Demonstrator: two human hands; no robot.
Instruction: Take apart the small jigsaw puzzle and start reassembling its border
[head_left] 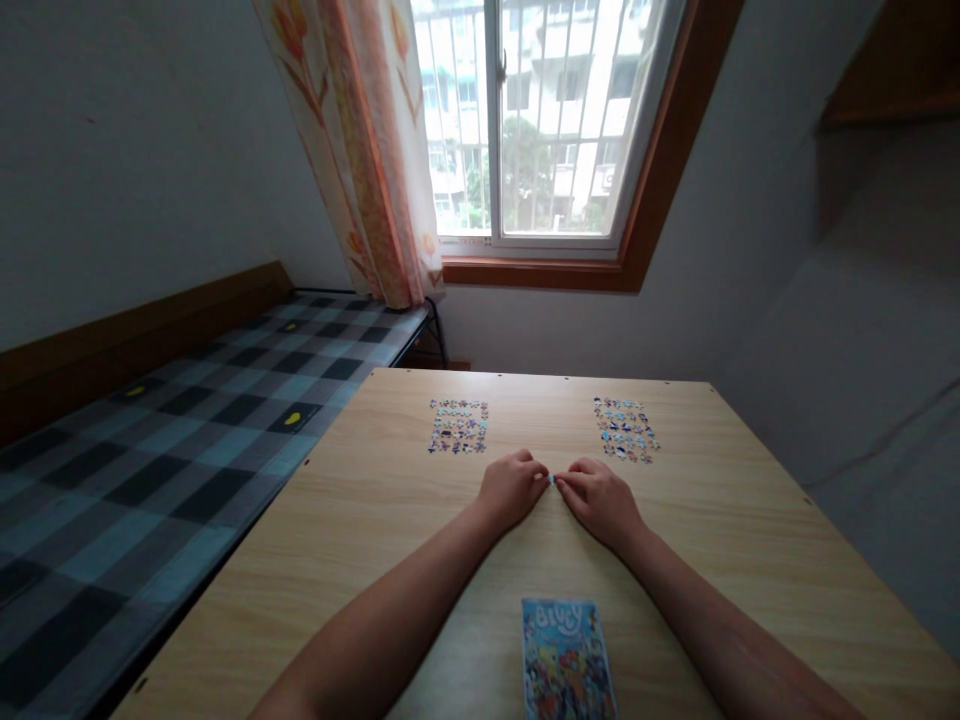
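My left hand (514, 487) and my right hand (596, 498) meet near the middle of the table, fingertips almost touching. Between them shows a small light-blue jigsaw puzzle piece (553, 480), pinched by the closed fingers of both hands. Beyond my left hand lies a group of loose puzzle pieces (459, 427) set out in rows. A second group of puzzle pieces (627, 430) lies in rows beyond my right hand. Nearer to me, between my forearms, is a blue box (568, 660) with colourful cartoon figures on its front.
The light wooden table (360, 540) carries all of this. A bed with a checked cover (187, 440) stands along its left side. Past the far edge are a wall, a barred window (555, 130) and a flowered curtain (375, 150). A cable (885, 440) hangs along the right wall.
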